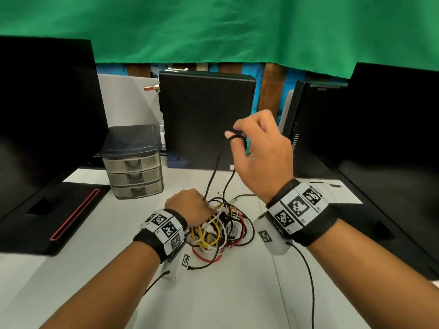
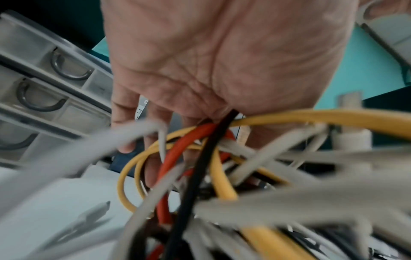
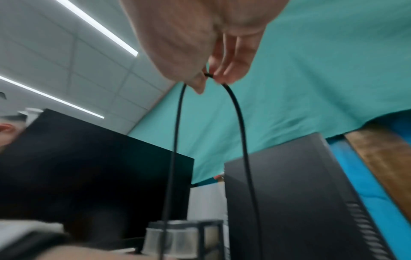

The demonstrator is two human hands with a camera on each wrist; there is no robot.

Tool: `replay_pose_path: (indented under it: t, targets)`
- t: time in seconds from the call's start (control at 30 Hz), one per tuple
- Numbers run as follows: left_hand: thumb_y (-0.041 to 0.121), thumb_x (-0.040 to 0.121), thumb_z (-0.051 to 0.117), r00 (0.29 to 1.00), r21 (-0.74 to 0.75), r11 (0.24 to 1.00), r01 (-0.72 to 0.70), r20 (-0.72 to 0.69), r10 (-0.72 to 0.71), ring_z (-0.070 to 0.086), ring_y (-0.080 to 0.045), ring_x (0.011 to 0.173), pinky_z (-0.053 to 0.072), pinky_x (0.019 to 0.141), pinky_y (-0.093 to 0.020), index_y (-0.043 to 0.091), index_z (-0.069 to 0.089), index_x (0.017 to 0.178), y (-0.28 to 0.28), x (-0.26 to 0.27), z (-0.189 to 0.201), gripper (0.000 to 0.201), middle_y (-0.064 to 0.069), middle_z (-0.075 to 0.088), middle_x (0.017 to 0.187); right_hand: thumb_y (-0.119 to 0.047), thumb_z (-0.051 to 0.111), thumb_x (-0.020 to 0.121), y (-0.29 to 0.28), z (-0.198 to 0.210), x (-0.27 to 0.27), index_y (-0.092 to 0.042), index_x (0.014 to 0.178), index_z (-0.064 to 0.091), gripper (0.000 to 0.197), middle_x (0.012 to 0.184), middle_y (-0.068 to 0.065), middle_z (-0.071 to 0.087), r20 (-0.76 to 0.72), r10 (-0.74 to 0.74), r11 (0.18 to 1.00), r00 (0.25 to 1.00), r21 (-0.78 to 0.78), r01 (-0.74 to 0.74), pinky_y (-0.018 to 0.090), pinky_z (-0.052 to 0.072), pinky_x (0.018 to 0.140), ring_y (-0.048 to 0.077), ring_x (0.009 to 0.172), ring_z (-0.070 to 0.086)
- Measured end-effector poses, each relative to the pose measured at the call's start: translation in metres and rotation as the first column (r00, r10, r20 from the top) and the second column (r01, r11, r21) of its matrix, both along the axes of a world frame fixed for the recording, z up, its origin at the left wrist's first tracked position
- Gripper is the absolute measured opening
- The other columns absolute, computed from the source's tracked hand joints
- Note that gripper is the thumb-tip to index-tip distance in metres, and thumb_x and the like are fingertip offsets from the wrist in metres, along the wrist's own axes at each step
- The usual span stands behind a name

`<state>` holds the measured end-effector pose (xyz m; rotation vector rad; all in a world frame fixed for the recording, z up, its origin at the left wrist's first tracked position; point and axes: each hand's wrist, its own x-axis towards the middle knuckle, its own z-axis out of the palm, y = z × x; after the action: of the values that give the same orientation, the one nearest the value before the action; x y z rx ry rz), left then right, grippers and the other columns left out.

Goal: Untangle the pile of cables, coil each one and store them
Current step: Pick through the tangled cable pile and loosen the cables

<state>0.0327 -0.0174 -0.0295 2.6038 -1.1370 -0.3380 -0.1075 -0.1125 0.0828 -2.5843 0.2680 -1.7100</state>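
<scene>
A tangled pile of cables [image 1: 222, 230] in white, yellow, red and black lies on the white table [image 1: 237, 293] in front of me. My left hand [image 1: 190, 206] sits on the pile's left side; in the left wrist view its fingers [image 2: 153, 133] reach in among the strands and a black cable [image 2: 200, 167] runs out between thumb and palm. My right hand [image 1: 234, 135] is raised above the pile and pinches a loop of the black cable [image 1: 215, 172]. In the right wrist view the right hand [image 3: 209, 77] has thumb and fingers pinching, and two strands of the black cable [image 3: 175, 140] hang down.
A small three-drawer unit [image 1: 134, 162] stands left of the pile, all drawers closed. A black computer tower [image 1: 206, 119] stands behind. Dark monitors flank the table at the left [image 1: 47, 103] and the right [image 1: 380, 115]. A monitor base [image 1: 54, 214] lies at the left.
</scene>
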Motion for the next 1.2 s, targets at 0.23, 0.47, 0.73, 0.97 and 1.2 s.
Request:
replay_pose_path:
  t: [0.23, 0.47, 0.73, 0.97, 1.2]
  targets:
    - [0.074, 0.072, 0.069, 0.902, -0.191, 0.972, 0.138, -0.382, -0.203, 0.066, -0.001, 0.101, 0.049, 0.100, -0.027, 0.038, 0.072, 0.113, 0.027, 0.007, -0.006, 0.055, 0.022, 0.070, 0.103, -0.040, 0.042, 0.106, -0.045, -0.025, -0.008, -0.014, 0.098, 0.062, 0.034, 0.089, 0.016, 0.073, -0.244, 0.213, 0.334, 0.946, 0.928, 0.165, 0.032, 0.059, 0.054, 0.022, 0.059, 0.072]
    - [0.049, 0.086, 0.070, 0.718, -0.568, 0.821, -0.063, -0.597, -0.358, 0.066, -0.002, 0.110, 0.038, 0.105, -0.025, 0.023, 0.067, 0.124, 0.028, 0.019, 0.009, 0.047, 0.005, 0.076, 0.108, -0.014, 0.048, 0.103, -0.015, 0.013, -0.004, -0.015, 0.095, 0.067, 0.020, 0.077, 0.006, 0.071, -0.137, 0.387, 0.684, 0.912, 0.706, -0.184, 0.025, 0.052, 0.053, 0.017, 0.067, 0.072]
    - [0.043, 0.092, 0.066, 0.901, -0.499, 0.831, 0.245, -0.200, -0.385, 0.067, -0.012, 0.067, 0.046, 0.063, -0.021, 0.029, 0.069, 0.081, -0.026, -0.007, 0.015, 0.017, 0.001, 0.072, 0.072, -0.018, 0.055, 0.102, 0.026, 0.029, -0.009, -0.015, 0.107, 0.069, 0.015, 0.078, -0.003, 0.067, -0.245, 0.465, 0.855, 0.851, 0.375, -0.359, 0.041, 0.055, 0.072, 0.013, 0.075, 0.065]
    - [0.019, 0.099, 0.059, 0.899, -0.503, 0.797, 0.335, -0.082, -0.430, 0.057, 0.007, 0.053, 0.038, 0.055, -0.007, 0.020, 0.073, 0.077, -0.025, -0.008, 0.047, 0.027, 0.011, 0.068, 0.064, -0.023, 0.074, 0.090, -0.031, -0.015, -0.013, -0.022, 0.134, 0.055, 0.049, 0.081, -0.001, 0.069, -0.506, 0.376, 0.763, 0.777, 0.645, 0.051, 0.036, 0.058, 0.080, 0.012, 0.073, 0.066]
    - [0.024, 0.100, 0.057, 0.845, -0.607, 0.670, 0.427, 0.004, -0.534, 0.067, -0.012, 0.067, 0.056, 0.070, -0.024, 0.015, 0.074, 0.094, -0.010, -0.011, 0.101, 0.020, -0.004, 0.071, 0.074, -0.039, 0.059, 0.098, -0.039, -0.080, 0.003, -0.024, 0.102, 0.076, 0.023, 0.089, 0.002, 0.073, -0.722, 0.298, 0.838, 0.624, 0.511, 0.191, 0.034, 0.053, 0.077, 0.018, 0.080, 0.062]
